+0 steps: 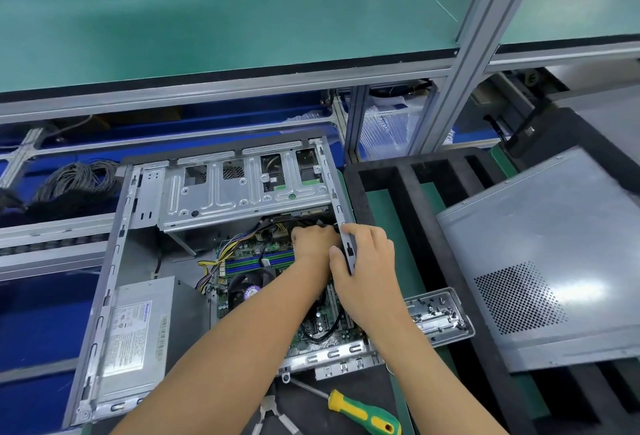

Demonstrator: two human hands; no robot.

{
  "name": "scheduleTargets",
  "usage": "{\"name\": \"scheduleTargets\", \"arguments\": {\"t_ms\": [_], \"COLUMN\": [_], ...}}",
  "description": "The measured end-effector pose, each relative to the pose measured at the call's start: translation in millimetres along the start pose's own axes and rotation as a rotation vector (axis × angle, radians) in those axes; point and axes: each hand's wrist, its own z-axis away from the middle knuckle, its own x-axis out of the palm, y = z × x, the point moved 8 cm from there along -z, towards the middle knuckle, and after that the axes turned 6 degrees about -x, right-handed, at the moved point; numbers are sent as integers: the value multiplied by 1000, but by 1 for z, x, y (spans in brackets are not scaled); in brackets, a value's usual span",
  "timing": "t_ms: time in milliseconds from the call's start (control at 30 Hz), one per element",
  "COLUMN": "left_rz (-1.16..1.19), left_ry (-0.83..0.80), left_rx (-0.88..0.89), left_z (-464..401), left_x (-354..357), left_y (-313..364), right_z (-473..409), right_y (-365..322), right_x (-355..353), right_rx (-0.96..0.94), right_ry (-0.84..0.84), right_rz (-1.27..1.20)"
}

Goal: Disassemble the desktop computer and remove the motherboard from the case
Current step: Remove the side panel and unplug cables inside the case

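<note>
My left hand [313, 239] is inside the open case [114, 244], fingers curled at the cables by the motherboard [263, 258], what it holds I cannot tell; my right hand [367, 258] grips the case's right rail; motherboard sits in the case; screwdriver [363, 412] lies in front; side panel [540, 247] at right

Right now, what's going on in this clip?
A person is working inside an open desktop case. The left hand reaches in among the cables above the motherboard, while the right hand grips the case's right rail. The motherboard and power supply are still in. A side panel and screwdriver lie nearby.
</note>
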Motion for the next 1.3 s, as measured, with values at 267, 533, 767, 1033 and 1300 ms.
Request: {"name": "scheduleTargets", "arguments": {"t_ms": [267,533,767,1033,1300], "left_rz": [-143,-128,-136,-145,-10], "left_ry": [16,72,86,68,-24], "left_rx": [111,201,217,275,276], "left_z": [4,7,8,3,-4], "left_x": [1,-9,-10,-5,3], "left_y": [7,5,1,-5,-16], "right_z": [2,1,2,1,1], "right_y": [1,-2,-3,-4,-5], "right_x": [1,-2,-3,-2,-1], "right_rx": [2,-14,3,-2,3], "right_ry": [6,20,-1,-42,-56], "right_rz": [-4,21,8,28,32]}}
